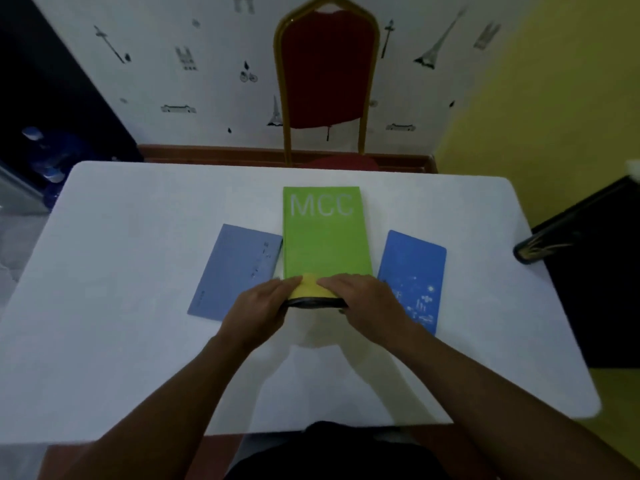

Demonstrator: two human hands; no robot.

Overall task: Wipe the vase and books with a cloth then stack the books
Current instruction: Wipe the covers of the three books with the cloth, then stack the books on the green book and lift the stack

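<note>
Three books lie flat on the white table (138, 341). A green book (323, 237) marked MCC is in the middle, a pale grey-blue book (232, 268) lies left of it, and a brighter blue book (414, 268) lies to its right. A yellow cloth (308, 289) with a dark underside rests at the near end of the green book. My left hand (263, 306) grips the cloth's left side and my right hand (367, 299) grips its right side. A dark, vase-like object (530, 251) is at the table's right edge, blurred.
A red chair with a gold frame (325, 74) stands behind the table's far edge, against a patterned white wall. Dark furniture (606, 271) sits off the table's right side. Blue bottles (48, 157) are on the floor at the far left.
</note>
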